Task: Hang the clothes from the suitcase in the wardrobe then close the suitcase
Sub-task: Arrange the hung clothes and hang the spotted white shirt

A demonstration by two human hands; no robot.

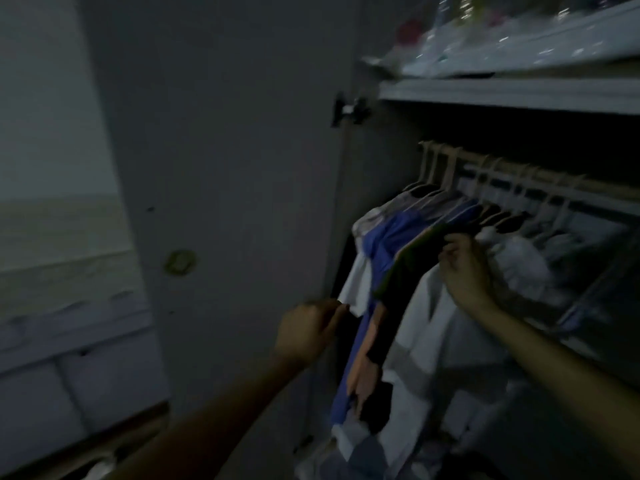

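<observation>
— Where's the garment she's hanging?

— On the rail [519,168] inside the wardrobe [502,95], I'd say. It's the dark shirt [408,268], sloping down to the left from its hanger among the other clothes, with a blue shirt [377,244] just beside it.

— And the hands?

— The right hand [462,268] is up at the shoulder of the dark shirt, fingers curled on the fabric near the hanger. The left hand [308,329] is lower and to the left, by the wardrobe door [225,168], pinching an edge of cloth at the front of the row. It's dim and smeared, so whose hem that is, I can't tell.

— So what does the next move turn on?

— The dark shirt hangs long, top to bottom, between the two hands. The right one is nearer the hook, so seating it falls to that grip; the left only steadies below. No suitcase in sight from here.
</observation>
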